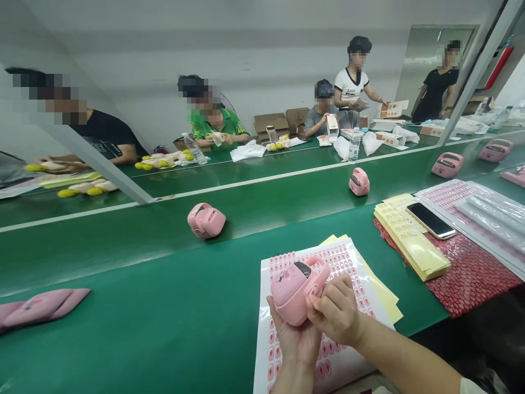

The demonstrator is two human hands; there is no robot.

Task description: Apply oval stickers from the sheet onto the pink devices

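Observation:
My left hand point(293, 339) cups a pink plastic toy case point(297, 290) from below, holding it above a sticker sheet point(348, 262) covered with small pink stickers. My right hand point(336, 312) is closed against the case's right side, fingertips pinched near its loop handle. Whether a sticker sits under those fingers is hidden. Yellow backing sheets point(389, 298) lie under the sticker sheet.
More pink cases sit on the green conveyor belt point(123, 241): one point(206, 220) at centre, one point(359, 181) farther right, others point(447, 164) at far right. A phone point(430, 220) rests on a yellow stack point(414, 246). Flat pink pieces point(41, 306) lie left. Several people work across the belt.

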